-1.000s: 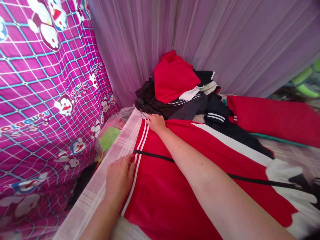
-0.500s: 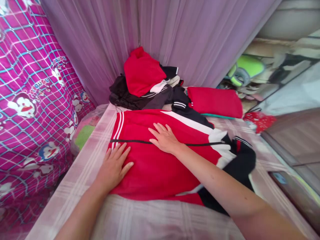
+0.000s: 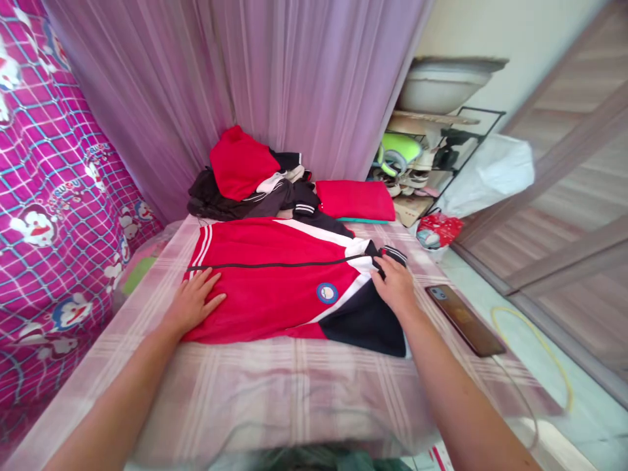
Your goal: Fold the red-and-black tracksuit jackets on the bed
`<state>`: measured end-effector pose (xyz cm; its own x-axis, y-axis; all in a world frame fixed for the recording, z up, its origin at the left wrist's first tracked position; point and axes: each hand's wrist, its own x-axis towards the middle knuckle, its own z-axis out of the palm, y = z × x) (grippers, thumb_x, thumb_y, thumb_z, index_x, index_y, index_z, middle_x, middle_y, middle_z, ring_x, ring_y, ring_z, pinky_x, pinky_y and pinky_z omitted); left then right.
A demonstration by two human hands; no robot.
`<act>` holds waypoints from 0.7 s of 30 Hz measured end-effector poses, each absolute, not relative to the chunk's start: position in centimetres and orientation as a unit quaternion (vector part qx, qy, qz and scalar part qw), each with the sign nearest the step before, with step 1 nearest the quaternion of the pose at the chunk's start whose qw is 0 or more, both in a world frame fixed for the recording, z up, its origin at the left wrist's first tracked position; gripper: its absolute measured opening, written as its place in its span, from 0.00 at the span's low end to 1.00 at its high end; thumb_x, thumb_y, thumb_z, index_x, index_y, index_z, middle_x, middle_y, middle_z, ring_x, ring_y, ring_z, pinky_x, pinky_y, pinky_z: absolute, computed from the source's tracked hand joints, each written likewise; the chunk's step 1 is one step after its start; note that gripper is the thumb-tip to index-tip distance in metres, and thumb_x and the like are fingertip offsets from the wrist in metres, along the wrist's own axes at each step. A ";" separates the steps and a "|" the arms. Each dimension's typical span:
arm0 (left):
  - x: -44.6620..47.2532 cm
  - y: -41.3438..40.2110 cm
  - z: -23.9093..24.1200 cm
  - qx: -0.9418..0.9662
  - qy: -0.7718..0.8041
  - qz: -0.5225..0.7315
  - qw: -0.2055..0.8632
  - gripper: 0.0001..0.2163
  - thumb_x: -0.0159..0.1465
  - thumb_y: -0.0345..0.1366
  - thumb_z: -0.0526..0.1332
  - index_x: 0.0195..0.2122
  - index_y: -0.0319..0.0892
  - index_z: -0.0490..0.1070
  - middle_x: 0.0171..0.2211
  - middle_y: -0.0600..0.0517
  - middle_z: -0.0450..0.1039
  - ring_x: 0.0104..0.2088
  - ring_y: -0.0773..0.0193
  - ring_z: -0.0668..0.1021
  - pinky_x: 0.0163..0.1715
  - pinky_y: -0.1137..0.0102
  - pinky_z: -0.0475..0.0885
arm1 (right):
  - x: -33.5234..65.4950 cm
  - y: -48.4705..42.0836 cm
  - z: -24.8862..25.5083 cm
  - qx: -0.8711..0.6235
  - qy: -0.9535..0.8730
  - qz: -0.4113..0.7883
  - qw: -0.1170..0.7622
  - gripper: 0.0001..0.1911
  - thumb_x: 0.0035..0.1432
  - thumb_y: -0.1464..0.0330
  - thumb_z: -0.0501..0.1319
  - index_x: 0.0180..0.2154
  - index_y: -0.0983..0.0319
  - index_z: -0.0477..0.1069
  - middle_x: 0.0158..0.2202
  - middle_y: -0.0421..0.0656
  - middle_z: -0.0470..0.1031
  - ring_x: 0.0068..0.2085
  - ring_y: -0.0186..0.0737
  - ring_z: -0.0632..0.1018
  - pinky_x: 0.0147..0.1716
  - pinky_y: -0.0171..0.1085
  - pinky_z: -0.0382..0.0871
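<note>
A red, white and black zip jacket (image 3: 265, 294) lies spread flat, its dark zipper closed along the middle and a round blue badge on its chest. My left hand (image 3: 193, 304) rests flat near the striped hem at the left end, fingers spread. At the collar end on the right, my right hand (image 3: 394, 282) lies over the white and black cloth with its fingers stretched out. Part of the collar and a striped cuff are beside that hand, partly hidden by it.
Behind the jacket is a heap of red and black clothes (image 3: 245, 167) beside a folded red garment (image 3: 356, 199). A phone (image 3: 464, 319) with a cable lies at the right edge of the plaid-covered surface (image 3: 245, 386). A shoe rack (image 3: 471, 150) stands beyond. Purple curtains (image 3: 304, 85) hang behind.
My right hand has slid from the jacket's middle rightward to the collar, uncovering the badge. My left hand stays by the hem. The view has swung right and now takes in more of the room.
</note>
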<state>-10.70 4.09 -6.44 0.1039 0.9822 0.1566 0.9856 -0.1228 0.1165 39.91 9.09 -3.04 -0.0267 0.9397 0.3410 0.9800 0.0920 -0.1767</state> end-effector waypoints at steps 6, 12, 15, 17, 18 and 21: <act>-10.4 4.6 -6.4 -0.727 -0.683 -0.068 0.004 0.27 0.66 0.47 0.51 0.64 0.44 0.64 0.68 0.41 0.56 0.67 0.46 0.61 0.61 0.47 0.61 | 43.5 8.5 -3.6 -0.795 -0.581 0.021 0.173 0.31 0.62 0.52 0.53 0.57 0.67 0.69 0.51 0.58 0.76 0.52 0.55 0.77 0.46 0.46 0.71; -10.7 4.4 -7.3 -0.726 -0.677 -0.114 0.033 0.27 0.65 0.48 0.50 0.62 0.41 0.65 0.65 0.40 0.62 0.65 0.47 0.65 0.61 0.51 0.63 | 44.2 9.0 -3.3 -0.804 -0.558 0.060 0.194 0.16 0.61 0.60 0.55 0.38 0.58 0.80 0.38 0.48 0.80 0.41 0.49 0.79 0.38 0.41 0.68; -11.1 4.4 -7.7 -0.726 -0.671 -0.147 0.033 0.29 0.65 0.51 0.50 0.62 0.39 0.64 0.64 0.41 0.64 0.64 0.48 0.66 0.61 0.54 0.64 | 44.5 8.6 -3.6 -0.779 -0.511 0.091 0.352 0.14 0.58 0.58 0.58 0.32 0.58 0.79 0.31 0.46 0.79 0.39 0.47 0.77 0.38 0.40 0.68; -11.1 4.3 -7.6 -0.721 -0.671 -0.172 0.031 0.29 0.65 0.52 0.49 0.62 0.39 0.64 0.63 0.42 0.66 0.63 0.50 0.68 0.62 0.55 0.63 | 44.4 8.4 -3.5 -0.705 -0.474 0.171 0.499 0.16 0.57 0.54 0.58 0.32 0.58 0.78 0.28 0.42 0.78 0.37 0.46 0.77 0.37 0.40 0.70; -11.0 4.1 -7.4 -0.716 -0.671 -0.188 0.033 0.29 0.65 0.52 0.49 0.61 0.39 0.64 0.62 0.42 0.67 0.62 0.51 0.68 0.62 0.56 0.63 | 44.2 8.5 -3.3 -0.658 -0.450 0.217 0.564 0.17 0.56 0.52 0.59 0.34 0.58 0.77 0.27 0.41 0.77 0.36 0.45 0.77 0.37 0.40 0.71; -10.4 3.2 -6.6 -0.697 -0.674 -0.238 0.055 0.26 0.66 0.50 0.48 0.59 0.41 0.66 0.59 0.44 0.70 0.59 0.52 0.71 0.60 0.58 0.66 | 43.3 8.7 -1.9 -0.569 -0.395 0.303 0.655 0.19 0.53 0.49 0.61 0.36 0.57 0.76 0.27 0.39 0.78 0.35 0.45 0.79 0.36 0.41 0.74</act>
